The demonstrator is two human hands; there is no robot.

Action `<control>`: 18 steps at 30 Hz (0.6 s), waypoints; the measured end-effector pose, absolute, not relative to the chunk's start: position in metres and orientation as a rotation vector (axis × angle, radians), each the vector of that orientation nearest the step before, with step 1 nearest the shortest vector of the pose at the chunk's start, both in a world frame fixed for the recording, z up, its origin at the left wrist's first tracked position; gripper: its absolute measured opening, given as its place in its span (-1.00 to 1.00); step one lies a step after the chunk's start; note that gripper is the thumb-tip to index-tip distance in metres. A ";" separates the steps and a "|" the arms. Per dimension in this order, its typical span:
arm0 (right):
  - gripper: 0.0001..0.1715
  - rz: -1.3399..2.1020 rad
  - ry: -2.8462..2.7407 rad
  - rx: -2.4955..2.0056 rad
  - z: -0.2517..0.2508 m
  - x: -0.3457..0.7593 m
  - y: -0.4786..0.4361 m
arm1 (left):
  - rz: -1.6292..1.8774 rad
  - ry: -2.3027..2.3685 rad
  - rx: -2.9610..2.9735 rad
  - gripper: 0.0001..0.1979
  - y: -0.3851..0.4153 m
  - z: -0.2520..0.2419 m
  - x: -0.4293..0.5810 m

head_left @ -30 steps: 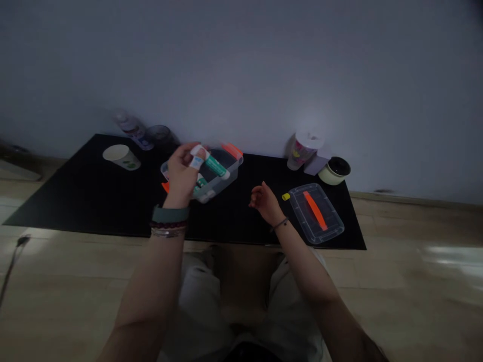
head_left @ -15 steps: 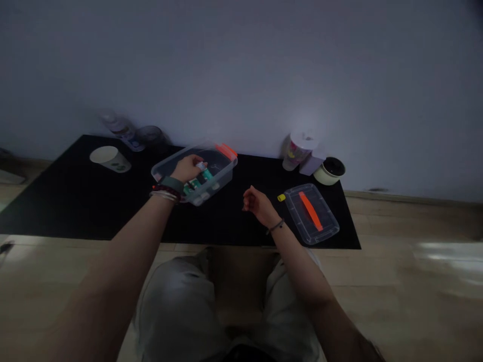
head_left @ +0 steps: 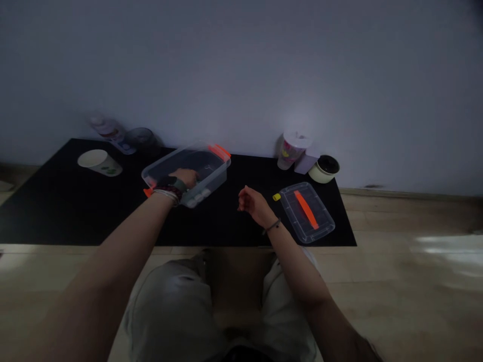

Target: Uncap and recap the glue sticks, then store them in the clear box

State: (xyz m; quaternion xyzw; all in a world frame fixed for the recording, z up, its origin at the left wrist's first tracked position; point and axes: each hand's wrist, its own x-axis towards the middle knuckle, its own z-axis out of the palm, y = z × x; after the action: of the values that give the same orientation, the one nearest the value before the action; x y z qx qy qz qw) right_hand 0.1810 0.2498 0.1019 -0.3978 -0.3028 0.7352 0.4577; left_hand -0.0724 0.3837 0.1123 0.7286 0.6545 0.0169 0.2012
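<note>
My left hand [head_left: 184,177] reaches down into a clear plastic box [head_left: 217,178] with orange latches. Its fingers are curled and point down, and whatever they hold is hidden behind the hand. Pale round ends [head_left: 199,197] show through the near wall of the box. My right hand [head_left: 254,205] hovers over the black table [head_left: 241,229], palm turned inward, fingers loosely bent and a little apart, with nothing in them. Beside it are a small yellow cap [head_left: 276,197] and the clear lid [head_left: 326,221] with its orange handle [head_left: 306,210].
A paper cup [head_left: 107,165] lies on its side at the left. Behind it are a bottle [head_left: 109,131] and a dark round container [head_left: 143,141]. Along the back right stand a patterned clear cup [head_left: 289,151], a pale box [head_left: 306,161] and a cream pot [head_left: 323,173].
My left hand has gone lower into the box and now covers the green, white-capped items that showed before. The right hand keeps its pose. The whole view has shifted slightly.
</note>
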 end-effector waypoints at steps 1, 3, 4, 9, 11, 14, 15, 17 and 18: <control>-0.43 1.812 -0.748 -0.980 0.102 0.181 0.250 | -0.007 1.825 2.036 -0.80 0.383 0.113 -0.070; -0.45 1.809 -0.758 -0.980 0.102 0.182 0.250 | -0.135 1.818 2.034 -0.78 0.381 0.115 -0.066; -0.45 1.803 -0.768 -0.979 0.101 0.183 0.251 | -0.164 1.814 2.043 -0.77 0.380 0.117 -0.064; -0.47 1.592 -0.882 -1.087 0.101 0.198 0.261 | 0.022 1.813 2.231 -0.67 0.365 0.140 -0.050; -0.51 1.405 -1.006 -1.222 0.101 0.206 0.265 | 0.377 1.786 2.362 -0.65 0.351 0.156 -0.039; -0.63 1.002 -1.329 -1.538 0.103 0.215 0.265 | 0.905 1.630 2.392 -0.69 0.322 0.177 -0.018; -0.68 0.861 -1.458 -1.666 0.104 0.217 0.263 | 0.988 1.562 2.363 -0.71 0.311 0.181 -0.010; -0.77 0.637 -1.700 -1.910 0.105 0.217 0.260 | 1.051 1.438 2.296 -0.73 0.292 0.182 0.005; -0.79 0.573 -1.801 -2.013 0.106 0.216 0.258 | 1.043 1.401 2.260 -0.74 0.283 0.178 0.011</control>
State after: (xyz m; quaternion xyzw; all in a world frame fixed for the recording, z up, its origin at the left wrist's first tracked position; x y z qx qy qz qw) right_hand 0.2164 0.2583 0.1058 -0.7160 -0.6404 0.2036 0.1891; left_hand 0.0109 0.2831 0.1778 0.7831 0.4856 0.3616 0.1421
